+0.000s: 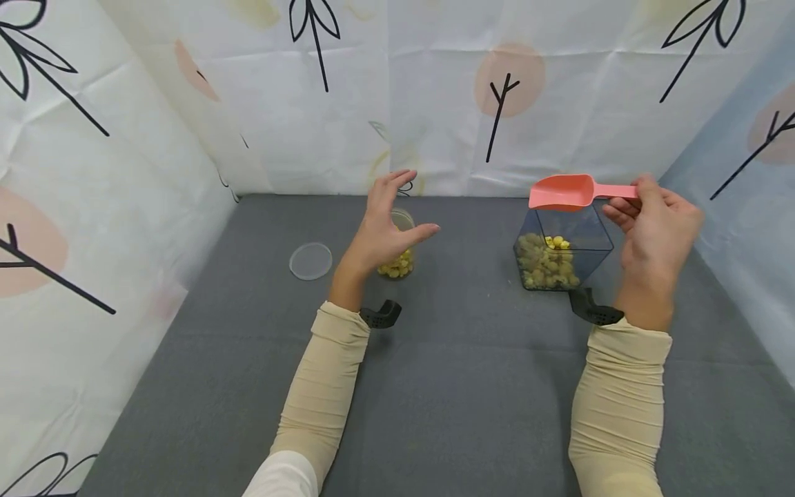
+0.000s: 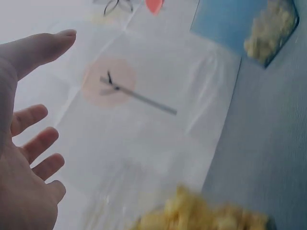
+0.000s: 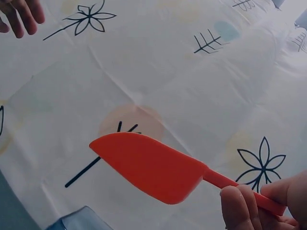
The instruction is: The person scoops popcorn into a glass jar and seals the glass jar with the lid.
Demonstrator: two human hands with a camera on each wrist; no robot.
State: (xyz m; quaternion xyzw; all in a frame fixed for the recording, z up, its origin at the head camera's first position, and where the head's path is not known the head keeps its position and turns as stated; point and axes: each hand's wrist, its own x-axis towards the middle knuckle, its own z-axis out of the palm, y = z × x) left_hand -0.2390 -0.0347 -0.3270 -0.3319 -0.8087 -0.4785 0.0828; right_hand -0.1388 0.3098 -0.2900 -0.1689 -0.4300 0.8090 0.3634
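Note:
My right hand (image 1: pixel 661 224) pinches the handle of a coral-red scoop (image 1: pixel 564 192), holding it level above a clear square container (image 1: pixel 593 259). Yellow popcorn-like pieces (image 1: pixel 546 266) fill the lower part of that container. In the right wrist view the scoop (image 3: pixel 148 167) shows its underside and side, so its inside is hidden there. My left hand (image 1: pixel 385 228) is raised over a clear round jar (image 1: pixel 404 219), thumb and fingers spread wide, nothing between them. The jar holds similar yellow pieces (image 2: pixel 192 215) and is partly covered by the hand in the head view.
A clear round lid (image 1: pixel 310 261) lies flat on the grey table (image 1: pixel 459 386), left of the jar. White patterned cloth (image 1: pixel 435 103) hangs behind the table and along both sides. Dark camera mounts (image 1: pixel 381 315) sit at both wrists.

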